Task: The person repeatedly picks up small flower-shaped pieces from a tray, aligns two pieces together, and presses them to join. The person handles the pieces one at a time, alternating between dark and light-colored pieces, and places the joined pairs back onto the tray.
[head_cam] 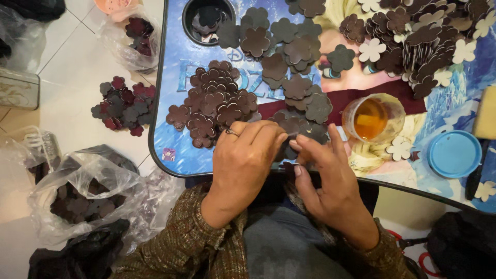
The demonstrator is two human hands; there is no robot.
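Hands pinch a dark flower cut-out at the worktop's near edge

Both hands meet at the front edge of the worktop (170, 160), a low table with a printed blue cartoon top. Left hand (243, 157), ringed, curls its fingers inward; right hand (323, 173) reaches in with thumb and forefinger. Between the fingertips sits a dark flower-shaped piece (287, 153), mostly hidden, so whether one or two pieces are gripped I cannot tell. It looks like a press-or-peel step on a single piece; the next move probably calls for a fine fingertip pinch with wrists steady.

Just beyond lies a brown flower pile (214, 101), with greyer ones (289, 57) farther back. A cup of amber liquid (373, 119) stands to the right beside a blue lid (454, 153). More flowers (124, 106) lie on the floor, near a plastic bag (88, 191) of them
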